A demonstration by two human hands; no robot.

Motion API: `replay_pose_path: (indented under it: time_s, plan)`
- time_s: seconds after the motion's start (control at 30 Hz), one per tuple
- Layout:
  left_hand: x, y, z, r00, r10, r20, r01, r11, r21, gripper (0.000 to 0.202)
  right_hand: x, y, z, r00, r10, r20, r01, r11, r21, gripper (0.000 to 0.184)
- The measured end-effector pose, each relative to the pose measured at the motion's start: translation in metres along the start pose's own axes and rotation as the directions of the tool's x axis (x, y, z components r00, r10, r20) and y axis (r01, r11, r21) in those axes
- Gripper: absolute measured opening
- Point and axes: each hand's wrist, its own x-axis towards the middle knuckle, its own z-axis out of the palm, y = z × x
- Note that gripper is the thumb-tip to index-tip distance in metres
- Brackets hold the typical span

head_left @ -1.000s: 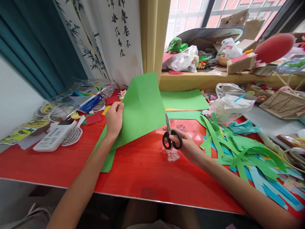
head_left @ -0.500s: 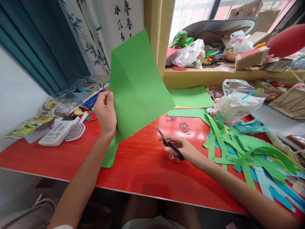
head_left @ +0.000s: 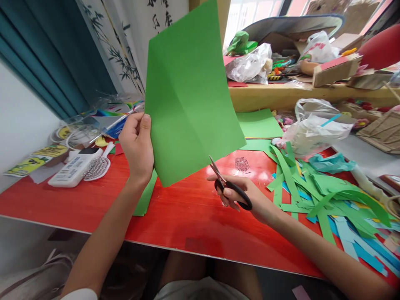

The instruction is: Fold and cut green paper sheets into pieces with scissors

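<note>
A large sheet of green paper (head_left: 190,91) is held up above the table, pinched at its left edge by my left hand (head_left: 137,146). My right hand (head_left: 240,193) grips a pair of scissors (head_left: 233,188) by their black handles. The blades point up and to the left, and their tips are at the sheet's lower edge; whether they touch it I cannot tell. More green paper (head_left: 146,198) lies on the table, partly behind my left wrist. Another stack of green sheets (head_left: 258,123) lies at the back, partly covered by the raised sheet.
The red table (head_left: 181,225) carries a heap of green and blue paper strips (head_left: 315,196) on the right. Behind it sits a clear plastic bag (head_left: 315,133). A hairbrush (head_left: 98,166) and a white bottle-like container (head_left: 73,168) lie at the left. The windowsill (head_left: 281,93) is cluttered.
The green sheet has risen and turned more toward me, its right corner moving right. My right hand and the scissors have shifted slightly right, with the blades now nearer the sheet's lower edge.
</note>
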Motion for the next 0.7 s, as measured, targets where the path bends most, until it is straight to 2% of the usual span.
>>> replay_pose_path:
  time_s: [0.17, 0.37, 0.57, 0.7]
  plan:
    - [-0.0037, 0.0033, 0.001, 1.0, 0.022, -0.012, -0.022, 0.999, -0.05, 0.016, -0.0021, 0.0031, -0.0005, 0.999, -0.048, 0.006, 0.048, 0.999, 0.013, 0.05]
    - [-0.0047, 0.007, -0.002, 1.0, -0.026, 0.012, 0.025, 0.997, 0.071, 0.018, -0.004, 0.0061, -0.0018, 0.999, -0.046, 0.009, 0.046, 0.999, 0.014, 0.049]
    - [-0.0029, 0.0026, -0.0006, 0.997, 0.068, -0.033, -0.071, 0.993, -0.09, 0.023, -0.0044, 0.0034, -0.0017, 0.997, -0.066, 0.026, 0.065, 0.998, 0.022, 0.046]
    - [-0.0024, -0.0007, 0.0001, 0.996, 0.076, -0.036, -0.08, 0.989, -0.128, 0.025, -0.0042, 0.0023, -0.0014, 0.996, -0.076, 0.037, 0.075, 0.997, 0.028, 0.044]
